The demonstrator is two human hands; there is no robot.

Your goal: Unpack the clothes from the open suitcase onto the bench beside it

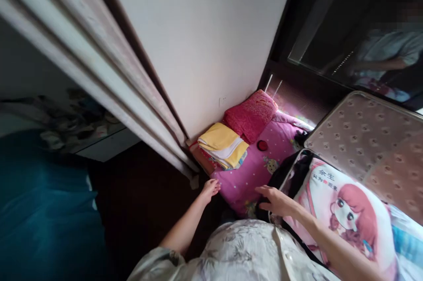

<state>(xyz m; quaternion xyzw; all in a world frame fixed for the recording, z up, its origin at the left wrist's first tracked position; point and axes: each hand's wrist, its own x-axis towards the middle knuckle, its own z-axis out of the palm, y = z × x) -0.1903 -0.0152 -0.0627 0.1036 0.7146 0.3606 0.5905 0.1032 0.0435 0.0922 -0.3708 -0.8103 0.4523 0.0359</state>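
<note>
On pink bedding (251, 171), folded yellow cloths (223, 144), left hand (210, 188) and right hand (276, 201) open, empty.

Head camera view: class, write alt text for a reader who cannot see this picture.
Both of a person's hands reach to the near edge of a pink bedding bundle on the floor, the left hand at its corner, the right hand beside a cartoon-print cushion. Folded yellow cloths and a red pillow lie on it.
</note>
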